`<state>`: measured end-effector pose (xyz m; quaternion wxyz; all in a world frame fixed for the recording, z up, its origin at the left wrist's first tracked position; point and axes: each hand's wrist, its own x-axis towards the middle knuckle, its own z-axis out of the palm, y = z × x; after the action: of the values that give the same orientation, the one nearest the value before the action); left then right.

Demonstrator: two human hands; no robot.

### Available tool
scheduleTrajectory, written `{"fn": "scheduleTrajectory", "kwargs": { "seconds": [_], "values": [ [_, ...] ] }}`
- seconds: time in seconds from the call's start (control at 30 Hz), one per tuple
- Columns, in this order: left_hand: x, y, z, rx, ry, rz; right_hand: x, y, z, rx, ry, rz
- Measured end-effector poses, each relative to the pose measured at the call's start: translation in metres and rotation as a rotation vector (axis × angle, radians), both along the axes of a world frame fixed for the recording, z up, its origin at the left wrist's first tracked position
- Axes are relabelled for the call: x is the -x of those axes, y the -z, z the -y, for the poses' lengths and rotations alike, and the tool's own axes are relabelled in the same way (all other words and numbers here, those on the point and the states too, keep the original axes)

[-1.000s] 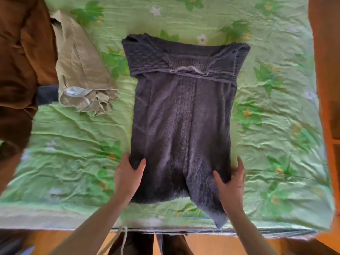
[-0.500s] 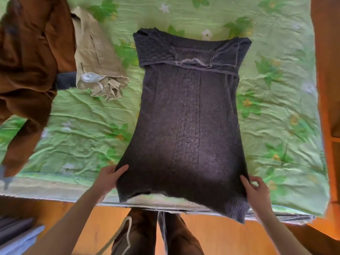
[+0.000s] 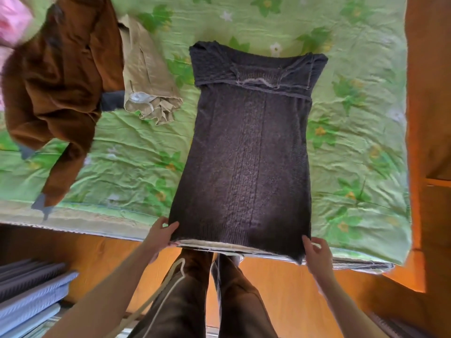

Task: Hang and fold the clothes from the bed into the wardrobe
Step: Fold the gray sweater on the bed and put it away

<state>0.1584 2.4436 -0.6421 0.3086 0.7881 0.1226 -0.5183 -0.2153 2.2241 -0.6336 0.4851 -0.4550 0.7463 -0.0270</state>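
A dark grey knitted sweater (image 3: 246, 152) lies lengthwise on the green flowered bedspread (image 3: 353, 142), its sleeves folded in across the top and its hem lifted at the near bed edge. My left hand (image 3: 159, 234) pinches the hem's left corner, thumb on top. My right hand (image 3: 316, 254) grips the hem's right corner with curled fingers. A brown fuzzy garment (image 3: 56, 89) lies at the left of the bed. Beside it sits a folded beige garment (image 3: 148, 79).
A small dark item (image 3: 111, 101) peeks out between the brown and beige garments. Orange wooden furniture (image 3: 429, 118) rises along the right side. Stacked folded linens (image 3: 26, 296) sit low at the left. My legs stand against the bed edge. Something pink (image 3: 12, 15) shows top left.
Both hands slid from the sweater's lower sides to its hem corners and pulled it toward the bed edge, stretching it flat. The view shifted back from the bed.
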Motion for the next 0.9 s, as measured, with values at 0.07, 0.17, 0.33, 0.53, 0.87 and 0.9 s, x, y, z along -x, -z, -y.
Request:
{"fn": "scheduleTrajectory", "kwargs": {
  "seconds": [0.07,0.17,0.33,0.53,0.87,0.9],
  "values": [
    [0.01,-0.012,0.0,-0.008,-0.013,-0.033,-0.002,-0.008,-0.009,-0.098,-0.041,0.04],
    [0.021,-0.032,0.004,0.016,0.014,-0.093,-0.013,-0.026,-0.02,-0.155,-0.064,0.084],
    [0.024,-0.062,0.023,-0.001,-0.018,-0.017,-0.025,-0.049,-0.027,-0.119,0.144,0.023],
    [0.013,-0.079,0.041,-0.005,-0.11,-0.044,-0.048,-0.074,-0.009,-0.016,0.315,-0.098],
    [-0.07,-0.087,0.146,0.125,-0.423,-0.206,-0.099,-0.08,0.107,-0.12,0.662,0.091],
    [-0.079,-0.087,0.161,0.149,-0.441,-0.217,-0.108,-0.083,0.121,-0.102,0.636,0.145]
  ]
}}
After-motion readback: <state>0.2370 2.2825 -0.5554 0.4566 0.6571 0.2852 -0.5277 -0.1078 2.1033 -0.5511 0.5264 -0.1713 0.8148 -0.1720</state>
